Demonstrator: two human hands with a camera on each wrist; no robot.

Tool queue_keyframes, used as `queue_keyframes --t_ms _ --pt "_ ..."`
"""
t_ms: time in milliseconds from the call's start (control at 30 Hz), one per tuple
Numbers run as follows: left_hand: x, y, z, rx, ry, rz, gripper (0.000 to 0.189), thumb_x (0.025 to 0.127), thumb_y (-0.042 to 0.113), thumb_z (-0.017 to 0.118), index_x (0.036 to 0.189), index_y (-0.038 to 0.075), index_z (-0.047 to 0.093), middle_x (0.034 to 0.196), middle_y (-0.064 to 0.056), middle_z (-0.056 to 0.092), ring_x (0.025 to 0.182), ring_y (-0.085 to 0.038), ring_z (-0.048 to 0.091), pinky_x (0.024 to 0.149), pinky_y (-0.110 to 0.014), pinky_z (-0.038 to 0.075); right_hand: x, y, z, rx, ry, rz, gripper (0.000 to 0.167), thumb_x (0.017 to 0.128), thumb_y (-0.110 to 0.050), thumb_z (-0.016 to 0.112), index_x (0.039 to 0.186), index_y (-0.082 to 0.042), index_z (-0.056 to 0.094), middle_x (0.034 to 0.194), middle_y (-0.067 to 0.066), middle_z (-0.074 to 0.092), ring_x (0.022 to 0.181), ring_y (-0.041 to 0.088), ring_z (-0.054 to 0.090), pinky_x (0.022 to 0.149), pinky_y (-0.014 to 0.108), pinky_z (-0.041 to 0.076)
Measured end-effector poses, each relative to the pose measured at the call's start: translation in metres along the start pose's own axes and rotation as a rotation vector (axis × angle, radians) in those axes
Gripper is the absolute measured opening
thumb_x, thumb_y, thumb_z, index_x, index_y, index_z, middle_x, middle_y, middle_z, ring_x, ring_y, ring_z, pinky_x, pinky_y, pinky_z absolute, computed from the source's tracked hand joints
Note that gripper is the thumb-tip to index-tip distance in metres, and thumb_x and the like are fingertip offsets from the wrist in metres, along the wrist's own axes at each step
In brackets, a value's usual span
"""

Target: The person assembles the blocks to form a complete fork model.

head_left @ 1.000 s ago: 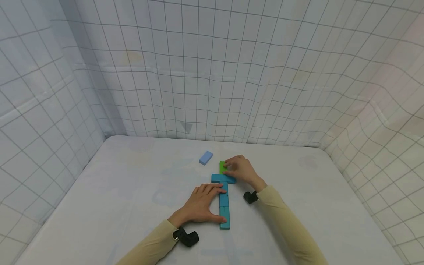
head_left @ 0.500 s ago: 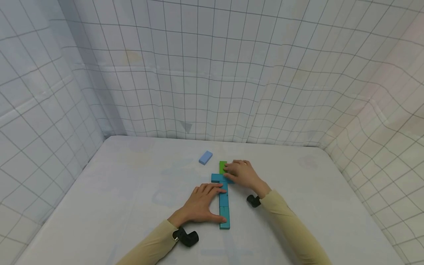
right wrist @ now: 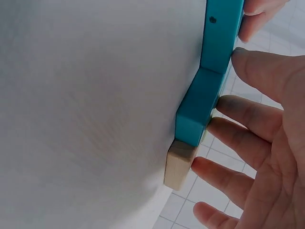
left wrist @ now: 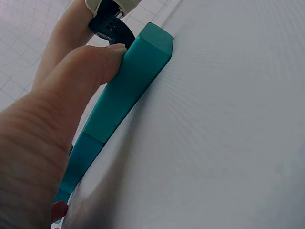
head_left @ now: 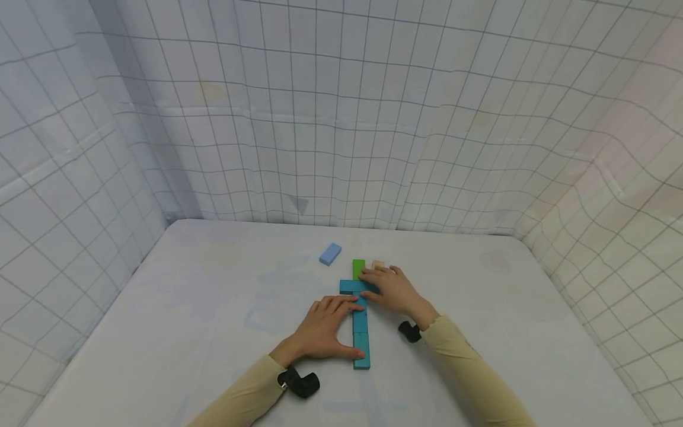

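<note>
Teal blocks point(head_left: 361, 341) lie end to end in a column, with a teal crosspiece block point(head_left: 348, 286) across its far end. Beyond that lies a green block point(head_left: 358, 268); a small plain wooden block point(head_left: 378, 264) sits beside it, partly behind my right hand. My left hand point(head_left: 322, 329) spreads along the column, thumb point(left wrist: 97, 64) on the near block and fingertips near the far part. My right hand point(head_left: 393, 290) lies over the crosspiece's right end. In the right wrist view its spread fingertips point(right wrist: 202, 164) rest at the upper faces of the teal and wooden blocks.
A light blue block point(head_left: 331, 254) lies apart, left of the green one. All stands on a white-covered table point(head_left: 240, 267). White grid-patterned curtains point(head_left: 341, 118) hang behind and at both sides. Black cameras point(head_left: 300, 382) are strapped to both wrists.
My right hand has drawn back from the green block toward the crosspiece, its fingers spreading. The wooden block, hidden before, now shows beyond it. My left hand has stayed in place.
</note>
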State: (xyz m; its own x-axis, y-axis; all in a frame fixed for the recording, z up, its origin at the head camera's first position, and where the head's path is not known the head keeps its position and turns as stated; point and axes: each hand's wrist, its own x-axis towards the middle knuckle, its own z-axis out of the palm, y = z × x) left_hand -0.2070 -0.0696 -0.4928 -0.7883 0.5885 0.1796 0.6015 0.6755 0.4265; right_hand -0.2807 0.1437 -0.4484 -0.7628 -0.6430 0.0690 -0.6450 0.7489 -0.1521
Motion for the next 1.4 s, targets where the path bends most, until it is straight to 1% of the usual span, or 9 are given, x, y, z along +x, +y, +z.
queue_keyframes --t_ms 233,633,867,1167,1400 --pt "0.0004 -0.0006 0.0003 0.012 -0.004 -0.01 0.086 0.069 0.079 0.058 0.14 0.033 0.041 0.149 0.008 0.029 0.128 -0.02 0.029 0.096 -0.044 0.029 -0.0014 -0.0009 0.0014 -0.013 0.002 -0.014 0.049 0.094 -0.037 0.059 0.135 -0.01 0.055 0.139 0.008 0.049 0.13 0.029 0.04 0.103 0.057 0.025" --pt "0.0006 0.0006 -0.0005 0.011 0.007 -0.001 0.086 0.069 0.078 0.059 0.139 0.033 0.041 0.149 0.007 0.029 0.128 -0.02 0.029 0.095 -0.044 0.029 -0.0038 -0.0027 0.0016 0.036 -0.008 0.007 0.05 0.095 -0.036 0.059 0.136 -0.009 0.053 0.141 0.009 0.046 0.131 0.033 0.037 0.104 0.057 0.023" --pt "-0.0001 0.0011 -0.0006 0.007 0.029 0.018 0.086 0.07 0.078 0.059 0.139 0.03 0.043 0.147 0.004 0.032 0.127 -0.023 0.031 0.093 -0.046 0.03 -0.0038 -0.0002 0.0038 0.054 0.004 0.004 0.048 0.093 -0.036 0.06 0.135 -0.011 0.055 0.141 0.009 0.047 0.131 0.033 0.038 0.103 0.057 0.025" --pt "-0.0006 -0.0016 0.0009 0.003 0.039 0.039 0.087 0.071 0.078 0.058 0.14 0.028 0.043 0.148 0.003 0.031 0.127 -0.024 0.032 0.093 -0.047 0.031 -0.003 0.0011 0.004 0.08 0.024 -0.007 0.044 0.091 -0.036 0.064 0.128 -0.013 0.062 0.138 0.008 0.049 0.13 0.033 0.039 0.102 0.058 0.027" --pt "0.0001 -0.001 0.0012 -0.001 0.033 0.03 0.088 0.07 0.08 0.056 0.14 0.029 0.042 0.148 0.005 0.03 0.127 -0.023 0.031 0.093 -0.046 0.03 -0.0027 0.0015 0.0037 0.074 0.024 0.003 0.044 0.09 -0.037 0.064 0.128 -0.015 0.062 0.138 0.006 0.049 0.131 0.031 0.038 0.101 0.058 0.028"
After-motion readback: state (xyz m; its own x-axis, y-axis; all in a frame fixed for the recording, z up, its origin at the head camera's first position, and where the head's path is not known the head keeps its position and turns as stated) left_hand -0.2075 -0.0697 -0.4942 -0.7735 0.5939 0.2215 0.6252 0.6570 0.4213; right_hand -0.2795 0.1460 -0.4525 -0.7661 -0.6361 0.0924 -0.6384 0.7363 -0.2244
